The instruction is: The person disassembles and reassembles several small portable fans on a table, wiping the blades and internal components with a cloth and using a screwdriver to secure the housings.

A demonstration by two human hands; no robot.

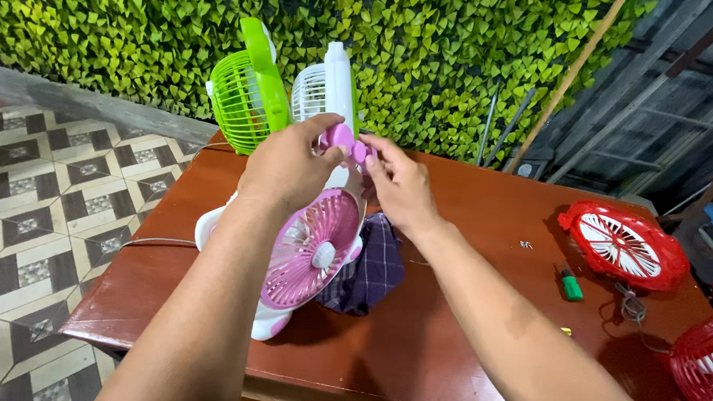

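A small pink and white fan (pixel 309 251) stands tilted on the dark red wooden table (pixel 481 313), its round pink grille facing me. My left hand (pixel 289 168) grips the pink ear-shaped piece (pixel 342 135) at the fan's top. My right hand (pixel 398 182) pinches a second pink piece (pixel 361 152) right beside it. A dark checked cloth (pixel 373 266) lies under and behind the fan.
A green fan (pixel 248 89) and a white fan (pixel 326 89) stand at the table's far edge before a leafy green wall. Red fan grille parts (pixel 627 243) lie at the right, another red grille (pixel 710 361) at the corner. A green lighter-like object (pixel 570 283) is nearby. Tiled floor lies left.
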